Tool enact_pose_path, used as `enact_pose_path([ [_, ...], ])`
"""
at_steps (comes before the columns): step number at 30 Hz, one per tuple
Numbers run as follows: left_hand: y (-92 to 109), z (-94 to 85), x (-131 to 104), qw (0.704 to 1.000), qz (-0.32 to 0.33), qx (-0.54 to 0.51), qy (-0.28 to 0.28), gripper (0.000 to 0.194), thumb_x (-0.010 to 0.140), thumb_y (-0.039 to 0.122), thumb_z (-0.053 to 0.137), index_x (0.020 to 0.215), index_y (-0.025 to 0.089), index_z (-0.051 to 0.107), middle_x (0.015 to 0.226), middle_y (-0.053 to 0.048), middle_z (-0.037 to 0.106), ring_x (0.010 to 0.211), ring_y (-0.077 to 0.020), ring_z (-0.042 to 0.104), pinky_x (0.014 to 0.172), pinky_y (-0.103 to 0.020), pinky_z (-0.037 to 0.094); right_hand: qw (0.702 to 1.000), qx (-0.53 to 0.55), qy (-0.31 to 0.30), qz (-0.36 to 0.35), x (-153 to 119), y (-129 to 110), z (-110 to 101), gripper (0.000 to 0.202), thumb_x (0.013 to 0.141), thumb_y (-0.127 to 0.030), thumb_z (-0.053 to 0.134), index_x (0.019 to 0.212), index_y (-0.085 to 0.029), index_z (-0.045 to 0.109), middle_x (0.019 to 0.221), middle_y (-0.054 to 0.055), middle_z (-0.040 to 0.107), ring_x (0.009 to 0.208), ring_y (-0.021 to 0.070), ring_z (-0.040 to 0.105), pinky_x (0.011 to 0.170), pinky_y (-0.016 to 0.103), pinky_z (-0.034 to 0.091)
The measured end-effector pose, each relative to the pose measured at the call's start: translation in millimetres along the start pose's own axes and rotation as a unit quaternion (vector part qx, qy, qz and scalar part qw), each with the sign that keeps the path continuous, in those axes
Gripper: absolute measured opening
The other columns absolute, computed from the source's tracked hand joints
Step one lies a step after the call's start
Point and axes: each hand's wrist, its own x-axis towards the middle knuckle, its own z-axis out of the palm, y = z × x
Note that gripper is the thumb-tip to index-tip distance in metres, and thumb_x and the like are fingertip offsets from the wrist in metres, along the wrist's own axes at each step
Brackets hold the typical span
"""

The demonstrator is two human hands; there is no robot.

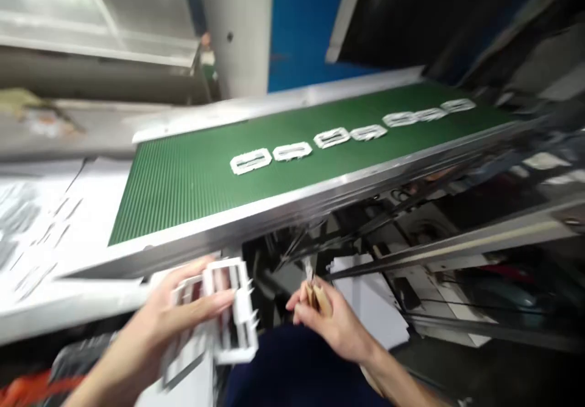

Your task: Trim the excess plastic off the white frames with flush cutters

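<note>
My left hand (183, 312) is closed around white plastic frames (244, 318), at least two side by side, with the thumb across the front one. Small prongs stick out along that frame's right edge. Lower in the middle, my right hand (331, 318) grips pliers with tan handles (322, 300); their metal tip points up and is blurred. Both hands are in front of a conveyor's near edge, apart from each other. On the green conveyor belt (173, 181) lies a row of similar white frames (292, 151), running away to the right.
A metal rail (274, 206) borders the belt's near side. To the left is a white work surface (91, 212) with blurred thin pieces on it. Below the conveyor are dark bars, white sheets (365, 303) and clutter. A blue panel (311, 29) stands behind the belt.
</note>
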Motion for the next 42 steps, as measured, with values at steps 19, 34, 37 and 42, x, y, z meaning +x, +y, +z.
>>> enact_pose_path([
  [19, -120, -6.7, -5, 0.98, -0.068, -0.096, 0.158, 0.025, 0.077, 0.029, 0.066, 0.096, 0.013, 0.063, 0.07, -0.004, 0.063, 0.061, -0.0118, 0.059, 0.055, -0.018, 0.051, 0.989, 0.037, -0.117, 0.087, 37, 43, 4, 0.023, 0.074, -0.031, 0.065, 0.082, -0.018, 0.047, 0.072, -0.003, 0.049, 0.069, 0.0098, 0.051, 0.062, 0.022, 0.039],
  [34, -106, -13.4, 14, 0.992, -0.092, 0.056, 0.059, 0.019, 0.074, 0.031, 0.07, 0.085, 0.016, 0.065, 0.067, 0.001, 0.061, 0.059, -0.0086, 0.051, 0.054, -0.017, 0.041, 0.983, -0.014, -0.168, 0.075, 42, 48, -10, 0.016, 0.077, -0.027, 0.06, 0.081, -0.017, 0.049, 0.072, -0.002, 0.051, 0.066, 0.0098, 0.05, 0.062, 0.023, 0.038],
  [37, -108, -11.5, 11, 0.99, -0.076, 0.083, 0.083, 0.02, 0.074, 0.031, 0.069, 0.086, 0.016, 0.065, 0.073, -0.001, 0.062, 0.063, -0.0099, 0.052, 0.057, -0.018, 0.041, 0.981, -0.099, -0.154, 0.055, 43, 42, -10, 0.012, 0.075, -0.025, 0.06, 0.081, -0.017, 0.051, 0.077, -0.001, 0.055, 0.068, 0.0099, 0.049, 0.064, 0.024, 0.04],
  [42, -109, -4.9, 3, 0.983, -0.066, 0.132, 0.107, 0.02, 0.073, 0.032, 0.069, 0.084, 0.016, 0.064, 0.073, -0.001, 0.061, 0.063, -0.0106, 0.051, 0.057, -0.02, 0.041, 0.974, -0.169, -0.144, 0.048, 46, 34, -4, 0.014, 0.075, -0.028, 0.059, 0.082, -0.019, 0.052, 0.081, -0.002, 0.059, 0.066, 0.0096, 0.051, 0.062, 0.023, 0.039],
])
